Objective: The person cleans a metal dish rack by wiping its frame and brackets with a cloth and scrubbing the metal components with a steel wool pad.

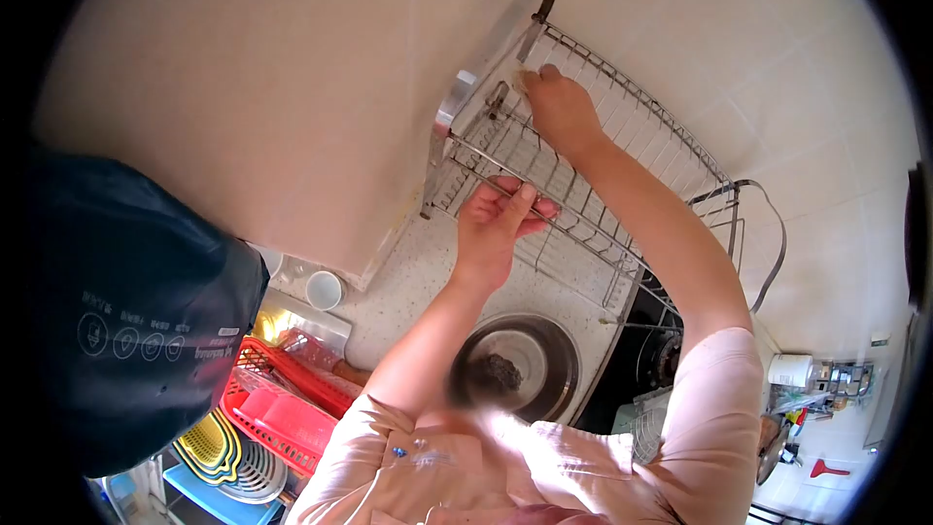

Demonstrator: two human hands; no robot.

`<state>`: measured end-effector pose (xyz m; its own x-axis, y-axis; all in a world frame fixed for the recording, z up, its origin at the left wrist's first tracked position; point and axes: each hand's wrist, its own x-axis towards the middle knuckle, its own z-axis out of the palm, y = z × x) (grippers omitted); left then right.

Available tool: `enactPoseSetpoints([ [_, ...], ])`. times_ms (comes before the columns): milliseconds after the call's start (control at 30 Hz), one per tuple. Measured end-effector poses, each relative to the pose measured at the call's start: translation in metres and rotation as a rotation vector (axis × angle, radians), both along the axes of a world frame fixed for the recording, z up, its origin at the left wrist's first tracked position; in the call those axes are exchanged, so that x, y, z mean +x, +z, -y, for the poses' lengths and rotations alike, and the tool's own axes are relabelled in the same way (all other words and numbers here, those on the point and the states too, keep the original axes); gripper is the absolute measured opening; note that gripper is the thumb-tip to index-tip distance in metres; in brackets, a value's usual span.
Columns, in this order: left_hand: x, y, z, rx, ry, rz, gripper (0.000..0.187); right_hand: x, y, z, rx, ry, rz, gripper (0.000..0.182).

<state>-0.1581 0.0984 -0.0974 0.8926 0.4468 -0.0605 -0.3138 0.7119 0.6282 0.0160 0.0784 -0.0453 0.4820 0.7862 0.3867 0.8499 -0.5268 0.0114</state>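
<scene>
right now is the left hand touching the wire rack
Touching: the head view shows the left hand curled around a bar of the wire rack.

The pale scrap in the right hand — mostly hidden — looks blurred.

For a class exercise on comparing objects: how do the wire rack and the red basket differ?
The rack is greyish metal, while the basket is bright red. The rack is built of thin bars; the basket has walls pierced with small holes. The left hand grips the rack, while the basket is untouched. Both have gaps you can see through.
</scene>
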Motion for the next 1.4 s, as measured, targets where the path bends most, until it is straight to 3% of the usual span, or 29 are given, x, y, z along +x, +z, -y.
enactPoseSetpoints([
  [33, -0.001, 0.000, 0.000, 0.003, -0.001, -0.005, 0.010, 0.001, -0.001, -0.003, -0.049, -0.026, 0.071, 0.016],
  [133, 0.000, 0.003, 0.000, 0.005, -0.010, -0.025, 0.011, 0.021, 0.007, -0.005, 0.035, 0.069, -0.037, 0.011],
  [233, -0.002, 0.004, 0.000, -0.009, -0.024, -0.054, 0.011, 0.022, 0.039, -0.007, 0.343, -0.193, -0.377, 0.010],
  [267, -0.002, 0.004, 0.000, -0.014, -0.017, -0.043, 0.011, 0.018, 0.039, -0.009, 0.365, -0.146, -0.405, 0.010],
  [367, -0.001, 0.003, 0.001, -0.019, -0.014, -0.017, 0.011, 0.015, -0.004, -0.012, 0.167, 0.206, -0.230, 0.015],
  [500, -0.001, 0.002, 0.001, -0.015, -0.019, -0.006, 0.011, 0.028, 0.001, -0.026, -0.036, 0.246, 0.204, 0.010],
  [600, -0.003, 0.005, 0.000, -0.003, -0.026, -0.034, 0.010, 0.021, 0.009, -0.024, 0.255, 0.038, -0.209, 0.008],
  [700, -0.001, 0.004, 0.001, -0.005, -0.015, -0.022, 0.010, 0.006, 0.018, -0.024, 0.083, -0.010, -0.618, 0.012],
  [800, -0.002, 0.001, 0.003, -0.013, -0.002, -0.014, 0.009, 0.018, 0.000, -0.028, 0.118, 0.208, -0.065, 0.017],
  [900, -0.002, 0.005, 0.000, -0.018, -0.011, -0.015, 0.010, 0.019, -0.006, -0.035, 0.123, 0.033, -0.118, 0.017],
  [1000, -0.004, 0.007, -0.001, -0.003, -0.034, -0.032, 0.009, -0.021, 0.024, -0.027, 0.105, 0.037, -0.750, 0.017],
  [1100, -0.004, 0.006, -0.001, 0.007, -0.021, -0.036, 0.009, 0.001, 0.017, -0.019, 0.051, 0.188, -0.370, 0.015],
  [1200, -0.003, 0.006, -0.001, 0.029, -0.036, -0.052, 0.011, 0.023, -0.004, -0.019, 0.085, 0.104, -0.056, 0.018],
  [1333, -0.004, 0.012, -0.003, 0.037, -0.039, -0.068, 0.017, -0.029, 0.075, -0.005, 0.055, -0.147, -0.634, 0.016],
  [1400, -0.004, 0.010, -0.001, 0.072, -0.001, -0.042, 0.019, -0.050, 0.067, -0.009, 0.284, 0.018, -0.784, 0.019],
])
